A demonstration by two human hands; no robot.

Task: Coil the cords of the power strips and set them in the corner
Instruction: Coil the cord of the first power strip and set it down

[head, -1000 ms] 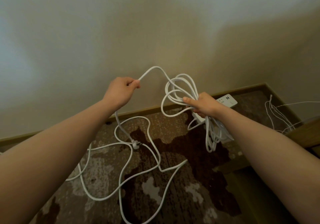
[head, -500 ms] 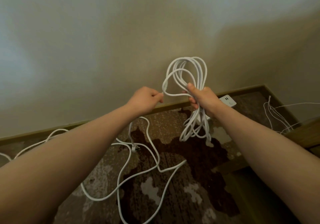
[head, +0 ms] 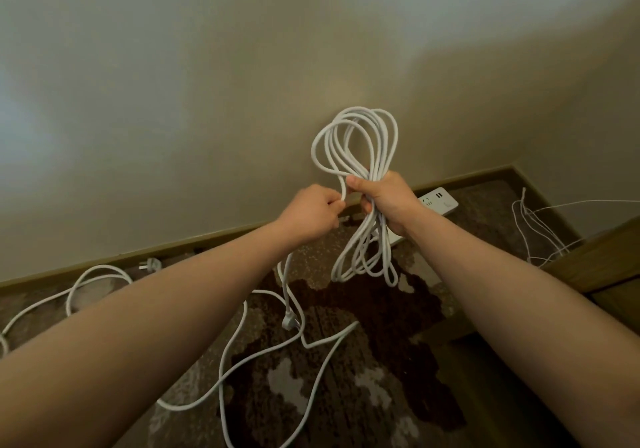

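My right hand (head: 388, 198) grips a bundle of white cord loops (head: 356, 143) at its middle; loops stand above the fist and hang below it. My left hand (head: 311, 210) pinches the free run of the same cord right beside the bundle. That run drops to the carpet, where its white plug (head: 289, 321) dangles just above the floor. The white power strip (head: 438, 202) shows behind my right wrist, partly hidden. A second loose white cord (head: 242, 361) sprawls over the carpet below my arms.
Another plug (head: 150, 263) and cord loop (head: 93, 278) lie by the baseboard at left. Thin white wires (head: 533, 229) hang at the right near a wooden furniture edge (head: 595, 257). The room corner (head: 516, 167) is at the far right; patterned brown carpet covers the floor.
My left hand moved right and brought the cord to the bundle. My right hand rose, and the loops gathered tighter above and below it.
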